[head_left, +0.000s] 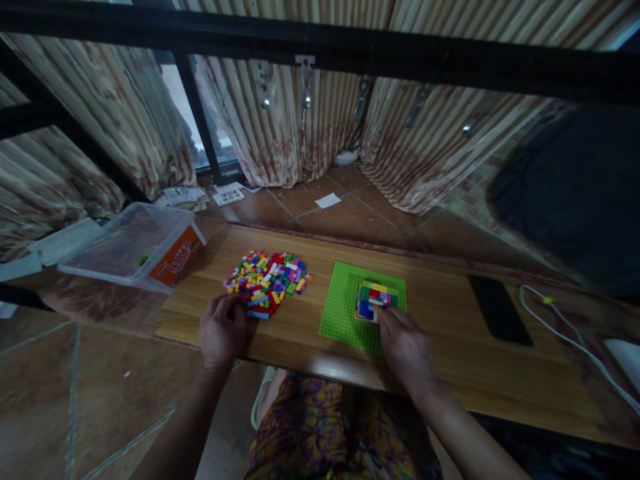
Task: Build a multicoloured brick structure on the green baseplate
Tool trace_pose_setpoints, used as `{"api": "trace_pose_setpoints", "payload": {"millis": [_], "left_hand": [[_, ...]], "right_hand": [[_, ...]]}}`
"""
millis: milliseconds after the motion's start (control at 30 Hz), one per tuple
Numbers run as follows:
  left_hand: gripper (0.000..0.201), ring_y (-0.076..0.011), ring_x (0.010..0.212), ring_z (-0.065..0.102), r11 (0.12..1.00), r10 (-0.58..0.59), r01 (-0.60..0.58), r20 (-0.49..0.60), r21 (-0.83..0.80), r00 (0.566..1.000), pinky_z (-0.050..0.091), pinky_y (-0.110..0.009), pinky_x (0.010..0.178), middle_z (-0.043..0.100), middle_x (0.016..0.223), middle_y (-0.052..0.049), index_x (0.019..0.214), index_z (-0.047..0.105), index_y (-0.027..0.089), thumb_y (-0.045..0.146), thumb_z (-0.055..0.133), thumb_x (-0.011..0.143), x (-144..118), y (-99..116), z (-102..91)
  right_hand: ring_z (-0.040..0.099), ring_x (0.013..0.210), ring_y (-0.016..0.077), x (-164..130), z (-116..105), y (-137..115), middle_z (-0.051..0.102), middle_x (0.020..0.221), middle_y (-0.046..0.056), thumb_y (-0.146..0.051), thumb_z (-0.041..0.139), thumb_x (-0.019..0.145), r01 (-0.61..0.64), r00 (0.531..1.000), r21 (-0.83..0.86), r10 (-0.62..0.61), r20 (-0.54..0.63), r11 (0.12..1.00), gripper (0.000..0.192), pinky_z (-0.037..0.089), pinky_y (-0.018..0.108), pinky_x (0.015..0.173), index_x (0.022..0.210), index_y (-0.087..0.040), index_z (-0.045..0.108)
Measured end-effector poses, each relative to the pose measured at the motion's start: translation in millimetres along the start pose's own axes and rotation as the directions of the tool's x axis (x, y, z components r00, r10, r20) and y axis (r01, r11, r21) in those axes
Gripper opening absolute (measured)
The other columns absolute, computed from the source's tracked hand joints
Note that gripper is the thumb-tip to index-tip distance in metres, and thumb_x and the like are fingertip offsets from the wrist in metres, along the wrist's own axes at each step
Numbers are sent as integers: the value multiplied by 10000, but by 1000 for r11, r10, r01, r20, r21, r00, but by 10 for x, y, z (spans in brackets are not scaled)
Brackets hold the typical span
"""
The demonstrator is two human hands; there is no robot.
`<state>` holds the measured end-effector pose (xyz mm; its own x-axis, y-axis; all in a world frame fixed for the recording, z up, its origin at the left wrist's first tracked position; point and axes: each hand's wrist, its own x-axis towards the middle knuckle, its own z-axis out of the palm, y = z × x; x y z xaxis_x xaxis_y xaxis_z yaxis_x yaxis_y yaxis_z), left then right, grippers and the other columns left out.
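Two hands busy: your left hand (pixel 223 330) curls its fingers at the 7 o'clock edge of the loose multicoloured plastic brick pile (pixel 267 280), right hand (pixel 406 347) w/ fingertips pinched on the small multicoloured brick build (pixel 375 301), steadying it on the green studded baseplate (pixel 345 307).

wooden table (pixel 450 373), brick pile (pixel 267 280), green baseplate (pixel 343 310), phone (pixel 500 310), plastic tub (pixel 133 247)

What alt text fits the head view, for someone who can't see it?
Seen from above, a person's right hand touches a small multicoloured brick build on a green baseplate, while the left hand rests at a pile of loose bricks. All sit on a wooden table, with a clear plastic tub at left and a dark phone at right.
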<state>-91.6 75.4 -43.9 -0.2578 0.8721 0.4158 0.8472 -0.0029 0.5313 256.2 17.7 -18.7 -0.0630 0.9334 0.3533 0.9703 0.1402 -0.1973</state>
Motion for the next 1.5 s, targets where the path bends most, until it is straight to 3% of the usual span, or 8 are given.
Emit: {"api": "trace_pose_setpoints", "payload": {"millis": [133, 267, 400, 633, 733, 1267, 1500], "left_hand": [[209, -184, 916, 630, 1000, 2, -2, -6, -2, 1000, 492, -294, 825, 673, 1013, -61, 946, 708, 209, 252, 534, 837, 4, 6, -3], [209, -181, 903, 633, 1000, 13, -13, -13, 0, 1000, 487, -283, 807, 671, 1005, -57, 935, 706, 211, 256, 526, 839, 5, -8, 0], [214, -187, 913, 634, 1000, 23, -23, -6, 17, 1000, 488, -288, 805, 669, 1029, -69, 947, 703, 204, 253, 522, 843, 5, -21, 1], [222, -190, 916, 633, 1000, 21, -21, 6, 16, 1000, 482, -289, 805, 667, 1017, -66, 946, 699, 207, 265, 506, 851, 5, -24, 1], [227, -187, 918, 636, 1000, 19, -19, 20, -8, 1000, 486, -291, 819, 668, 1014, -59, 949, 697, 213, 256, 496, 855, -6, -10, -10], [225, -196, 934, 632, 999, -2, 3, 35, -41, 999, 503, -321, 842, 670, 1030, -69, 967, 693, 206, 220, 494, 863, -46, -3, -3], [219, -188, 920, 633, 999, 2, -2, 18, -39, 1000, 504, -312, 834, 669, 1023, -66, 958, 695, 203, 217, 502, 857, -50, -2, -4]], "right_hand": [[653, 841, 195, -34, -4, 1, 703, 975, 87, -252, 395, 963, -63, 994, 138, 74, -76, 988, 304, 509, 306, 740, 1005, -194, 691], [671, 864, 206, -107, -58, -40, 710, 978, 96, -335, 447, 952, -210, 936, 306, 281, -211, 929, 301, 531, 333, 776, 1037, -178, 689], [681, 842, 196, -235, -100, -183, 716, 954, 85, -341, 479, 941, -248, 924, 420, 343, -167, 873, 270, 540, 323, 761, 992, -190, 696], [697, 845, 180, -431, -10, -674, 723, 934, 48, -255, 471, 941, -149, 985, 560, 170, 14, 815, 227, 562, 293, 740, 995, -236, 691], [695, 825, 186, -387, 54, -838, 716, 906, 46, -255, 454, 947, -99, 995, 585, 97, 36, 805, 238, 562, 298, 725, 980, -244, 690], [602, 903, 205, 635, 688, -1370, 636, 972, 61, -199, 489, 915, 139, 984, 413, -172, 44, 900, 238, 482, 310, 792, 1043, -237, 686], [587, 905, 198, 774, 760, -1402, 600, 998, 61, -182, 529, 899, 190, 969, 341, -232, 87, 921, 202, 478, 298, 773, 996, -248, 693]]}}
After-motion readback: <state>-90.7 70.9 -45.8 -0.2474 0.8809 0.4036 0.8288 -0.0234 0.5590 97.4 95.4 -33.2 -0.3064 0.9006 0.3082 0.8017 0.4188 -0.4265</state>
